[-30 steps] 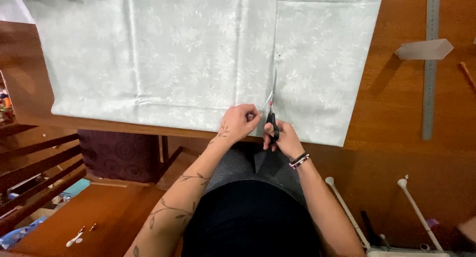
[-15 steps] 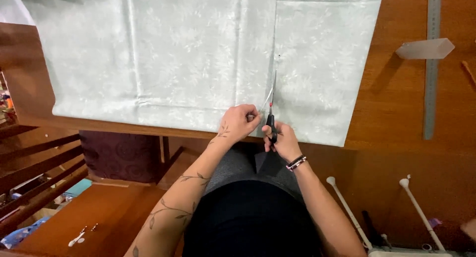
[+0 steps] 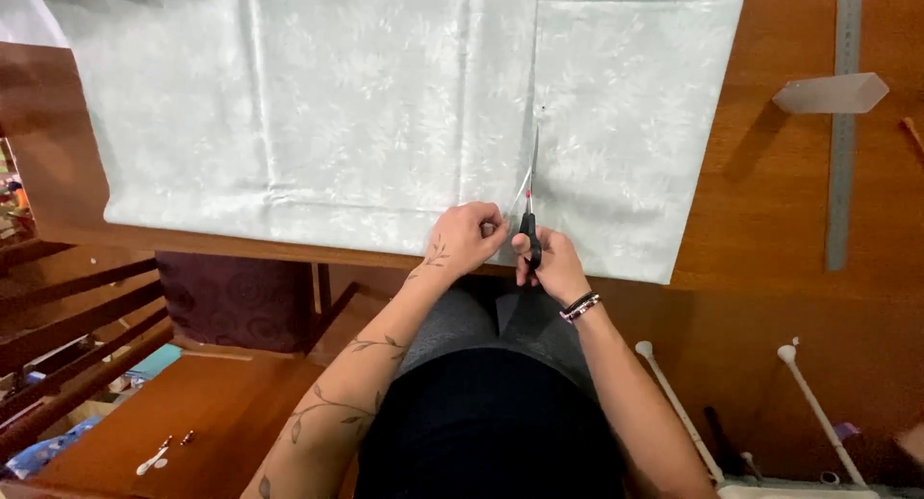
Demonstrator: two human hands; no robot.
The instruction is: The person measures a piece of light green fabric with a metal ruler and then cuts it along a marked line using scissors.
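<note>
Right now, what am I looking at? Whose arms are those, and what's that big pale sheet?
The camera sits on a person's head and looks down, so the arms are that person's own. The big pale sheet is a light green cloth with a leafy pattern, spread on a wooden table. The right hand holds scissors with dark handles, blades pointing away into the cloth. The left hand rests on the cloth's near edge beside them. Over on the right lie a long grey ruler and a pale flat block.

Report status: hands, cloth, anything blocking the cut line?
Left hand pinning cloth edge. Right hand working scissors, blades in cloth. Cut line ahead clear.
</note>
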